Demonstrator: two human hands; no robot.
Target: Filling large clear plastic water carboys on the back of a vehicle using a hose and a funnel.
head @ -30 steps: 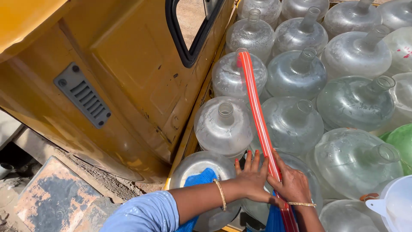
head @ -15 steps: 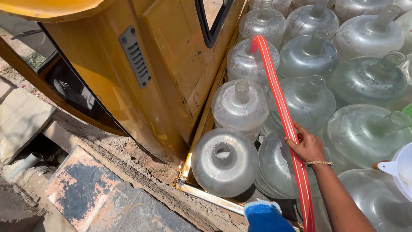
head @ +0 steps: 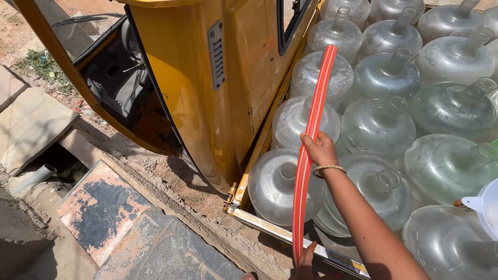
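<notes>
Hose [head: 311, 129], one only: red with pale stripes, running from the top of the bottle rows down past the cargo bed edge toward you. It looks light and semi-stiff; it holds a gentle curve across the bottle tops rather than draping, so I'd expect it to spring back or swing if you let go. The smooth skin is likely slippery when wet. Your right hand [head: 320, 150] is closed around it mid-length, fingers wrapped and thumb side up, just above the front bottles. Your left hand [head: 306, 262] sits at the bottom frame edge, touching the lower end of the hose; I cannot tell whether it is gripping or only steadying, as most of it is cut off. For control, I'd judge the better hold to be two hands well apart, as now, with one near the free end so the tip doesn't whip. Bottles [head: 384, 124]: large clear water jugs, all uncapped as far as I can see, packed touching in rows in the bed of a yellow vehicle [head: 207, 103]. I count roughly fourteen in view, some cropped. They look empty, hence light and easy to tip, so don't lean on them. One white funnel [head: 485, 205] sits at the right edge, over a jug.
</notes>
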